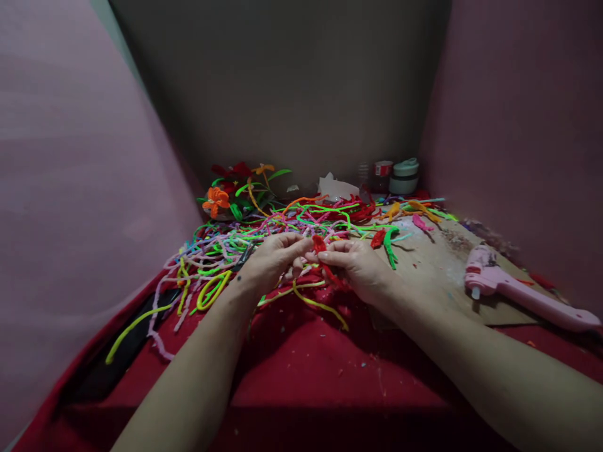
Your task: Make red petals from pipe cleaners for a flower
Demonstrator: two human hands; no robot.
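Note:
Between my two hands is a red pipe-cleaner petal (319, 243), with a red tail hanging below it. My left hand (281, 256) pinches it from the left side with thumb and fingers. From the right, my right hand (355, 262) has its thumb and forefinger closed on the same piece. Both hands are held over the front of a tangle of pipe cleaners (226, 242) in pink, green, yellow and white. Just right of my right hand lie another red petal (378, 238) and a green leaf-shaped piece (391, 247).
A pink glue gun (522, 289) rests on the cardboard (438, 276) at right. Pipe-cleaner flowers (217, 201) stand at back left. A lidded pale green container (404, 177) is at the back. A black flat object (117, 351) lies at left on the red cloth (306, 370).

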